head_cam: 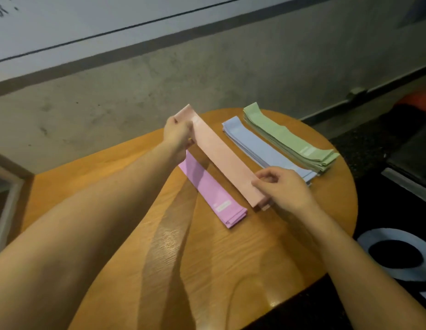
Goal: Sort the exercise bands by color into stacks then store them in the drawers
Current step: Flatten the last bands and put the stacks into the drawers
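A stack of pale pink bands (221,153) is held just above the round wooden table (231,253). My left hand (177,136) grips its far end and my right hand (286,189) grips its near end. Under and left of it lies a stack of purple bands (207,189), partly hidden by my left forearm. To the right a stack of blue bands (262,148) lies flat, and beside that a stack of green bands (286,139). All stacks run diagonally, parallel to each other.
A grey concrete wall (159,79) rises behind the table. On the dark floor at the right sits a white and black round object (397,256). A light frame (7,198) stands at the far left. No drawers are in view.
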Demonstrator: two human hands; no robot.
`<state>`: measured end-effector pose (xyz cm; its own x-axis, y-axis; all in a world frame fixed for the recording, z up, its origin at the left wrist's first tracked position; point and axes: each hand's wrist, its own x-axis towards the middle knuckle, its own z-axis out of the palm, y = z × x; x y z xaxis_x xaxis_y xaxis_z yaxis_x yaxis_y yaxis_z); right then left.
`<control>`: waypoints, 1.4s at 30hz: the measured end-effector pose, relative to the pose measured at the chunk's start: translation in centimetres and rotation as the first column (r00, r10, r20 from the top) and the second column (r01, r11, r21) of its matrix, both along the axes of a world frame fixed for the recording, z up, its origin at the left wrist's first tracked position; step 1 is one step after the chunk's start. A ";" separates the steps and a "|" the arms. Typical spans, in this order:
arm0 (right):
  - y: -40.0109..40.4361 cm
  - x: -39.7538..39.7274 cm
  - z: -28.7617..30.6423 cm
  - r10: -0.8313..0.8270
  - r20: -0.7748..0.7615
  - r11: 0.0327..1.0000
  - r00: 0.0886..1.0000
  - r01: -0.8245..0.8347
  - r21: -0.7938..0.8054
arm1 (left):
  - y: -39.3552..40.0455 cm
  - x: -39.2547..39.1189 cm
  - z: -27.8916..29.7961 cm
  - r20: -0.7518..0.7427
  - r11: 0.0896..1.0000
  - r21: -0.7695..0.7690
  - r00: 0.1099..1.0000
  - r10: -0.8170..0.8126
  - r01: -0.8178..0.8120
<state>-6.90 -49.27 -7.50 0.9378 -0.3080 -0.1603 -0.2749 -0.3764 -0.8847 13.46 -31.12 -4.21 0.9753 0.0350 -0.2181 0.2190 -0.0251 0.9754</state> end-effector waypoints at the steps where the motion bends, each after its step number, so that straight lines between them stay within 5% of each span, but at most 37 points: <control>1: -0.4 0.3 -0.1 -0.015 -0.003 0.999 1.000 0.015 -0.030 | -0.3 0.7 -0.3 0.012 0.999 0.040 1.000 -0.004 0.003; 9: -1.9 2.3 -1.5 0.009 -0.163 0.946 0.987 -0.061 -0.320 | -2.0 4.3 -2.9 0.068 0.949 0.306 0.993 -0.100 0.075; 17: -1.9 1.8 -1.3 0.042 -0.193 0.709 0.980 -0.165 -0.686 | -1.4 6.0 -7.0 0.077 0.798 0.592 0.978 -0.194 0.111; 22: -1.8 1.9 -1.0 0.065 -0.197 0.677 0.978 -0.189 -0.712 | -1.2 6.2 -6.8 0.130 0.518 0.854 0.943 -0.306 0.050; 33: -5.9 1.4 0.7 -0.095 0.062 0.855 0.994 0.113 -0.505 | -7.0 4.5 -2.8 0.274 0.592 0.800 0.816 -0.509 0.101; 42: -13.1 3.4 -0.5 -0.251 0.024 0.869 0.968 0.236 -0.435 | -15.2 5.0 -1.4 0.149 0.480 0.847 0.764 -0.627 0.229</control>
